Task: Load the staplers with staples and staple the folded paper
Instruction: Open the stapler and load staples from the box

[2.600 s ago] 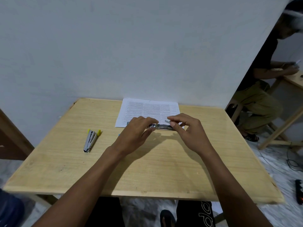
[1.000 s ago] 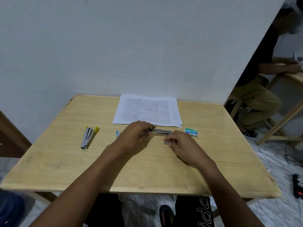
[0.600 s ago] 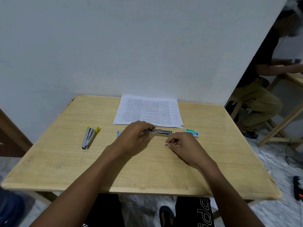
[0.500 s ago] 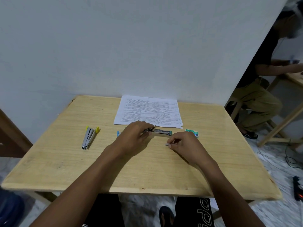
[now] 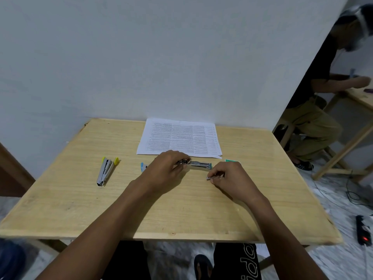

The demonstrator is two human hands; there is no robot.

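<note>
My left hand (image 5: 167, 168) grips a blue stapler (image 5: 199, 165) lying opened out flat at the table's middle, its metal magazine pointing right and its blue end showing left of the hand. My right hand (image 5: 232, 178) pinches a short strip of staples (image 5: 211, 177) just below and right of the magazine, a little apart from it. A printed paper sheet (image 5: 179, 138) lies flat behind the hands. A second stapler with yellow ends (image 5: 106, 171) lies shut on the left. A green staple box (image 5: 230, 161) peeks out behind my right hand.
The wooden table (image 5: 80, 209) stands against a white wall. Another person (image 5: 314, 110) sits at a second table on the right. A power strip (image 5: 363, 229) and cables lie on the floor at right.
My hands came down from near the paper toward me. My right hand drew back from the magazine with a staple strip pinched in it, sliding slightly right over the staple box.
</note>
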